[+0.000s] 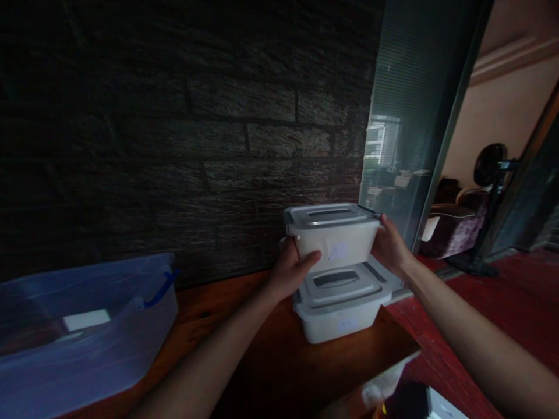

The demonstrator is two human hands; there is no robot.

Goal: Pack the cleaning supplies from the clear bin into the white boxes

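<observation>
A white lidded storage box [336,241] with a grey lid is gripped between my two hands. My left hand [293,269] clasps its left end, the thumb lying across the front. At the right end, my right hand [392,244] holds it near the lid's edge, its fingers partly hidden behind the box. A similar lidded box [343,311] stands below on the wooden table [266,366]. Part of another grey lid shows behind the two; whether the held box touches what is under it, I cannot tell.
A large clear bin [100,361] with a blue handle stands at the table's left, pale items inside. Behind is a dark brick wall [262,145], with a glass panel [393,128] to its right. A black fan [491,169] stands beyond the red floor [524,297].
</observation>
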